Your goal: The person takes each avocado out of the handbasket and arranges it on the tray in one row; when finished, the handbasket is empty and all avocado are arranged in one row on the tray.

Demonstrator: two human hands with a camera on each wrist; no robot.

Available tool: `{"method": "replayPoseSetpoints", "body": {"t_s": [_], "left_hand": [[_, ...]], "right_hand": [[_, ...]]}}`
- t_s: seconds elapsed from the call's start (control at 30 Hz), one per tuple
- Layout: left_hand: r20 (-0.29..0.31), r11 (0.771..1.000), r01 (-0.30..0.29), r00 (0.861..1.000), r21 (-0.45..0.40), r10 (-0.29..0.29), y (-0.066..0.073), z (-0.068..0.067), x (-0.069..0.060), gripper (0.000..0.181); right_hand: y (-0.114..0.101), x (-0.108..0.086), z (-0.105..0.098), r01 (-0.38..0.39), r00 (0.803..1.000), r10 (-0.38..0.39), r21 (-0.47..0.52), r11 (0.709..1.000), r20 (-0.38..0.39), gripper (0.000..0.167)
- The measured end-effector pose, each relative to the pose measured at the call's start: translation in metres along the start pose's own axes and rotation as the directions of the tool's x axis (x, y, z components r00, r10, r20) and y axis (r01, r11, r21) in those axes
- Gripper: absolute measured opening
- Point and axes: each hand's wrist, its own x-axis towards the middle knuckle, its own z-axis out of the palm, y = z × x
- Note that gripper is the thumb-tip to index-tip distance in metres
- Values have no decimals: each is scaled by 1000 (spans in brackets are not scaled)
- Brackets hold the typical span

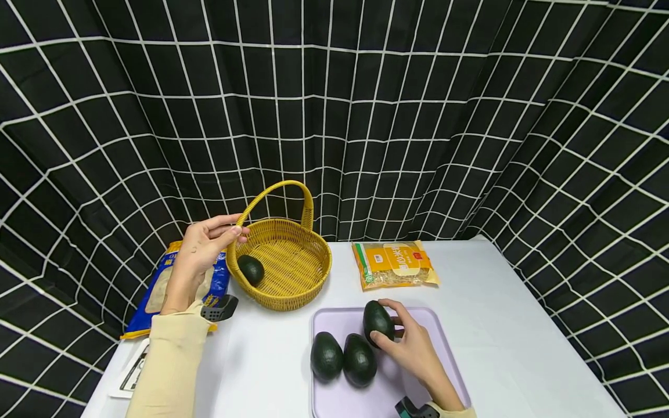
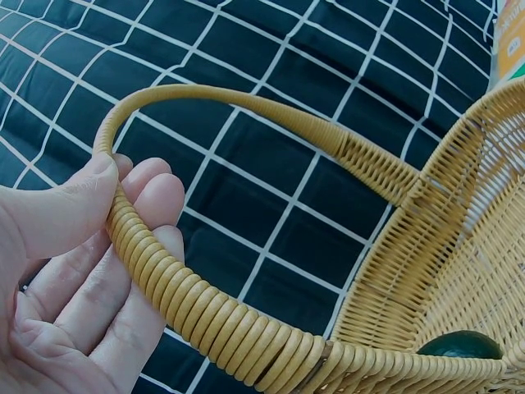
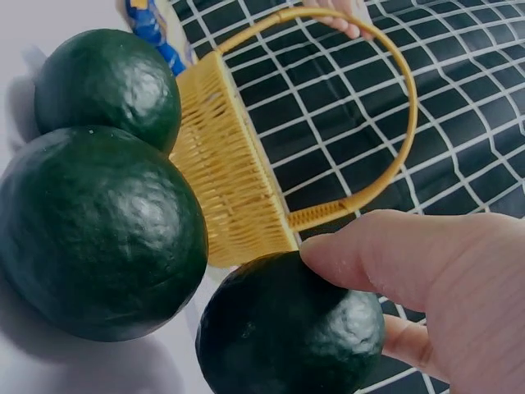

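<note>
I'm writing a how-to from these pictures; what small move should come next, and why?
Probably carry the avocado in the right grip over to the basket: another avocado lies inside it, the left grip holds its handle, and two more avocados sit on the tray.

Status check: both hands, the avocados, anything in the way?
Left hand pinching basket handle. Right hand gripping one avocado at the tray; two more avocados on tray, another in basket. No obstacle visible between tray and basket.

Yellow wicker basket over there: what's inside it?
One dark avocado lies inside the basket, at the left side in the head view. Bare woven floor shows beside it; the patch beneath the avocado is covered.
</note>
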Motion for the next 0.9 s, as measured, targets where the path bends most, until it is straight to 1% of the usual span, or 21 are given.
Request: {"method": "replayPoseSetpoints", "body": {"t_s": [0.23, 0.47, 0.7, 0.9], "left_hand": [[2, 1000, 7, 1000, 1, -7, 0, 0, 1, 43], [-1, 1000, 18, 1000, 24, -18, -1, 0, 0, 44], [1, 1000, -5, 1000, 6, 5, -2, 1, 0, 43], [6, 1000, -18, 1000, -4, 18, -2, 0, 0, 44]], "right_hand": [[0, -8, -3, -48, 999, 48, 8, 999, 1, 62], [4, -18, -4, -50, 999, 50, 6, 999, -5, 62], [8, -26, -5, -43, 999, 43, -21, 999, -15, 61], [12, -30, -7, -71, 997, 71, -17, 997, -8, 60]]}}
